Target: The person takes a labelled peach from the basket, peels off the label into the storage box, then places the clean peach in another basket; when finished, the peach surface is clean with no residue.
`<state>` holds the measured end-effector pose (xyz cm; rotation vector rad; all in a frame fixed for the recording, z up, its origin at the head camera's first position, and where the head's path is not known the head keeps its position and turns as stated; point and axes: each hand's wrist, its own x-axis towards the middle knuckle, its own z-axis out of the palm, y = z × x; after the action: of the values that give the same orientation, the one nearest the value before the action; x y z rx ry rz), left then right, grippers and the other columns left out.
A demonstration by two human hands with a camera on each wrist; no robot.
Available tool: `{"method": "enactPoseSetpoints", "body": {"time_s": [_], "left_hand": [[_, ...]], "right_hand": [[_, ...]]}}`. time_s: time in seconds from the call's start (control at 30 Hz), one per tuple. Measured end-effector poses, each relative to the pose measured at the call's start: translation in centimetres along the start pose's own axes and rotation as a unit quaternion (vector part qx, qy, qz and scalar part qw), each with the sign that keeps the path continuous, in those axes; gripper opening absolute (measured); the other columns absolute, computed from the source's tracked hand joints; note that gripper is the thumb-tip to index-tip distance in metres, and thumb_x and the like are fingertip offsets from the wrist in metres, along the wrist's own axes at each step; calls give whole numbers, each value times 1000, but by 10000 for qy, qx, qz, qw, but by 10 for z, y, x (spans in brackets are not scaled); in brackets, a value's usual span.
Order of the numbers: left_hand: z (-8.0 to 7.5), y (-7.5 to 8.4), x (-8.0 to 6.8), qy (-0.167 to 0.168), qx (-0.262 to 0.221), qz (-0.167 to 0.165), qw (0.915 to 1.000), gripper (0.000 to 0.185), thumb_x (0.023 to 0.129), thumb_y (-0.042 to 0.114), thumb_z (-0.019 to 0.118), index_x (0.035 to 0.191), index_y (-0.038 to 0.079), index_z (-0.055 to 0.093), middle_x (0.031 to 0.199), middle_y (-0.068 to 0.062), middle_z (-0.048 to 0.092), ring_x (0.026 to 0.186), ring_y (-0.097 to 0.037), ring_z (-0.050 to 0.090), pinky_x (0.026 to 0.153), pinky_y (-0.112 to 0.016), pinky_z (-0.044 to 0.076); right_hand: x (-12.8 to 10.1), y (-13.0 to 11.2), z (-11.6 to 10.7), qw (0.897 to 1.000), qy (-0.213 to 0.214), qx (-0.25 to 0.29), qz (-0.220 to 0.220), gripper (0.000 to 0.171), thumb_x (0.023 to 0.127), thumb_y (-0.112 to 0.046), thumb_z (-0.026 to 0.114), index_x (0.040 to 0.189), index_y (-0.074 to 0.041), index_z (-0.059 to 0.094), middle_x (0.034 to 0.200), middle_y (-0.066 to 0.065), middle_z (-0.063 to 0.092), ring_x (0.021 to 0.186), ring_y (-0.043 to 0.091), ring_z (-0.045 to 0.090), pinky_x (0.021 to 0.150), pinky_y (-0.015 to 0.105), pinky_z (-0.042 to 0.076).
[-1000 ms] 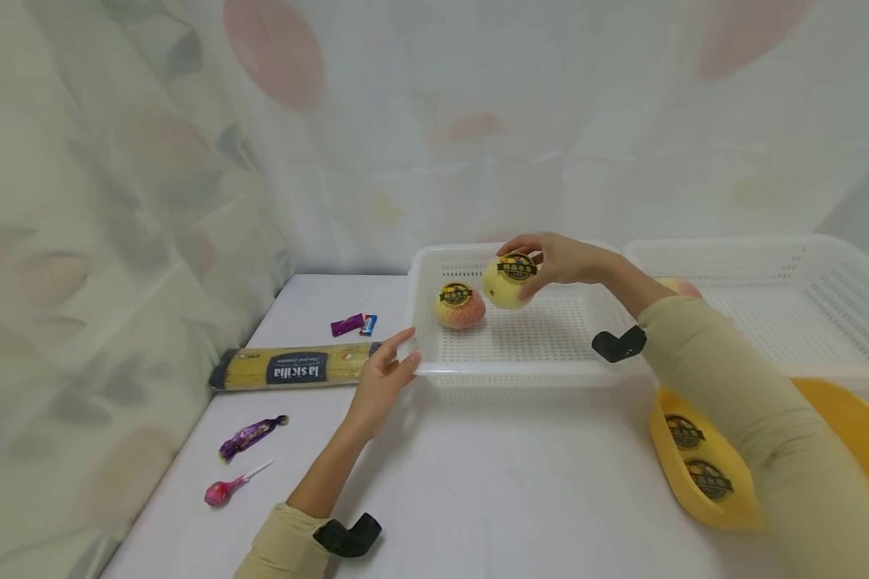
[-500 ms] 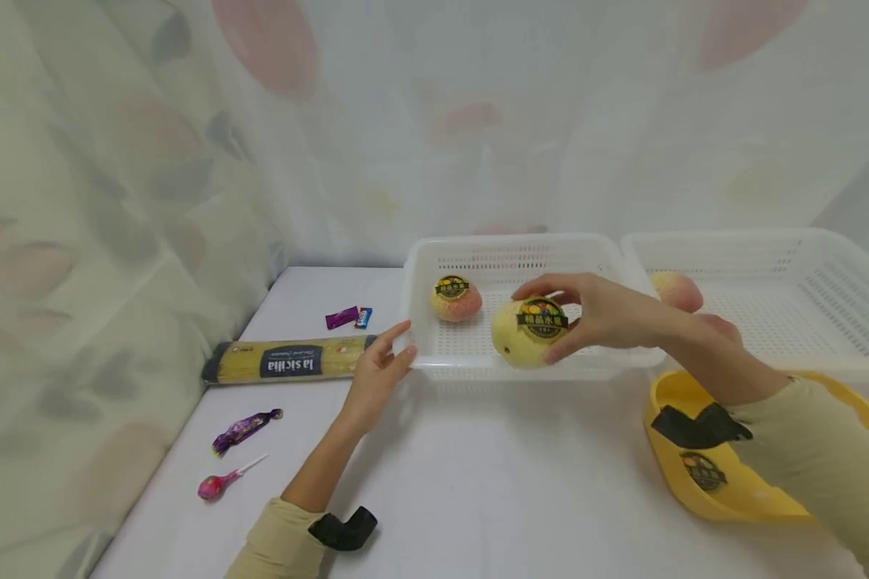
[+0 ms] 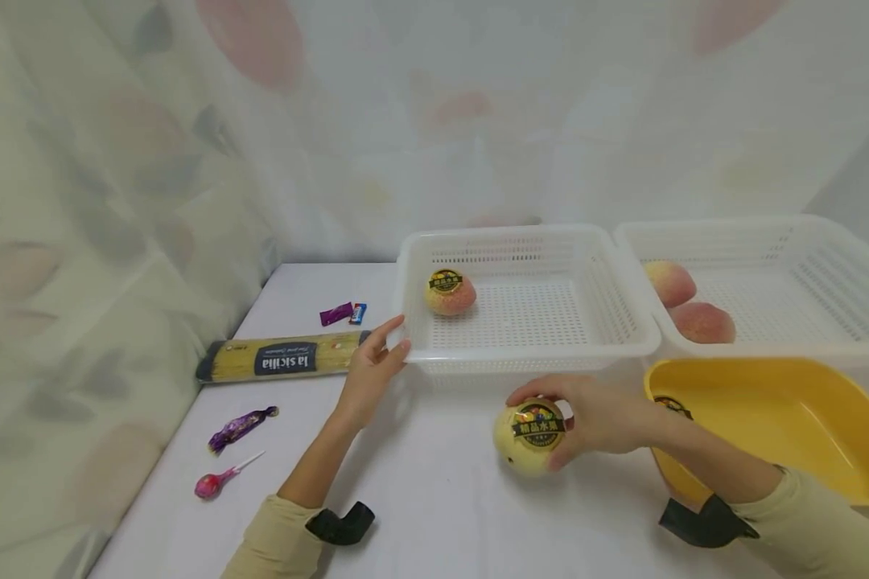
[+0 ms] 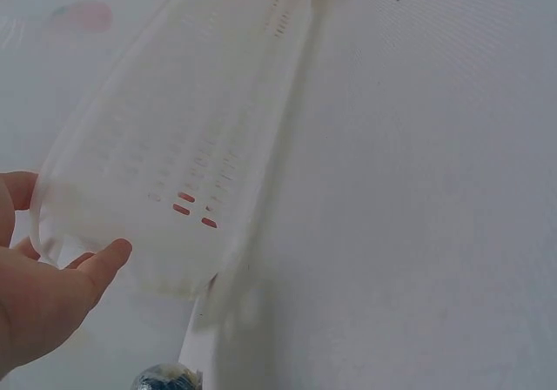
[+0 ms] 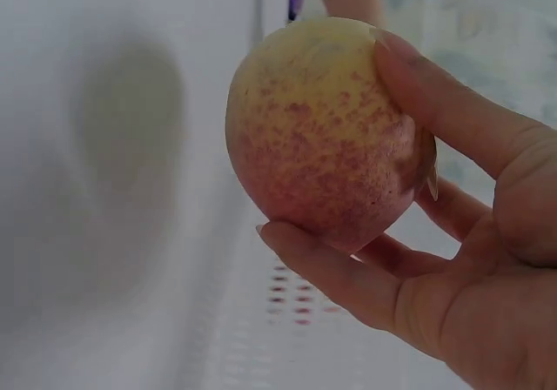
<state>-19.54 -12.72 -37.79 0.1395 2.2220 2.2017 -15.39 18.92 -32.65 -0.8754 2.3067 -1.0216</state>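
Note:
My right hand (image 3: 597, 414) holds a peach (image 3: 517, 446) in front of the left white basket (image 3: 529, 354), over the white table. A black-and-gold label faces up on it. In the right wrist view the peach (image 5: 322, 137) is yellow above and red-speckled below, between thumb and curled fingers. My left hand (image 3: 372, 372) holds the left front corner of that basket. The left wrist view has the thumb and fingers of this hand (image 4: 52, 294) on either side of the basket's corner (image 4: 52, 225). Inside the basket, at its left, lies another labelled peach (image 3: 450, 293).
A second white basket (image 3: 796, 351) with two peaches (image 3: 702, 323) stands to the right. In front of it is a yellow tub (image 3: 775, 418). On the left lie a spaghetti pack (image 3: 282, 358), purple sweet (image 3: 240, 429), lollipop (image 3: 213, 484) and two small wrapped sweets (image 3: 336, 314).
My right hand has brought the peach out of the left basket, over its front rim and toward me. My left hand has stayed at the basket's corner.

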Motion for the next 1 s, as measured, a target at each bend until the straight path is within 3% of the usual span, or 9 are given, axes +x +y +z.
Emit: {"method": "enactPoseSetpoints", "body": {"time_s": [0.27,0.43,0.53,0.63,0.73,0.8,1.0], "left_hand": [[-1,-1,-2,-31,-148,-31,9999,49,98,12,55,145,8,39,144,-14,39,123,-41,45,100,-40,44],[-5,8,-3,282,716,-6,9970,55,97,20,58,147,15,36,149,-8,34,133,-29,37,106,-41,37],[-6,18,-8,815,1019,448,9904,58,95,20,62,147,17,37,148,-3,36,135,-19,32,108,-36,34],[0,31,-17,960,709,1178,9858,55,94,10,62,144,10,40,144,-3,41,132,-17,36,106,-30,36],[15,42,-29,445,303,1614,9854,53,92,0,60,142,3,41,141,-8,44,129,-21,41,103,-28,40],[27,45,-38,-101,92,1614,9868,54,91,-4,60,141,0,40,140,-12,44,128,-25,43,101,-31,42],[63,28,-58,-1417,469,690,9864,61,89,14,69,143,8,41,143,-11,42,128,-30,42,103,-36,41]], "right_hand": [[1,14,23,9998,-109,-124,-116,65,67,-18,87,126,-21,58,118,-12,58,108,15,50,98,43,41],[2,17,24,9998,-156,-71,-55,67,69,-20,86,128,-24,55,120,-12,57,109,16,50,95,39,42],[3,18,23,9998,-196,-34,1,67,69,-21,86,129,-24,55,121,-11,56,109,16,49,93,37,43],[3,19,23,9997,-231,2,42,67,70,-22,86,129,-24,54,121,-10,55,109,17,49,93,38,43],[3,20,22,9996,-259,31,64,67,70,-23,86,129,-24,54,122,-9,55,109,18,49,93,40,44],[3,21,21,9997,-251,40,54,67,70,-24,85,129,-24,54,122,-8,56,109,19,49,92,39,45],[2,23,19,9996,-265,69,-51,67,72,-26,84,131,-19,53,123,-6,55,110,21,49,88,33,48]]}}
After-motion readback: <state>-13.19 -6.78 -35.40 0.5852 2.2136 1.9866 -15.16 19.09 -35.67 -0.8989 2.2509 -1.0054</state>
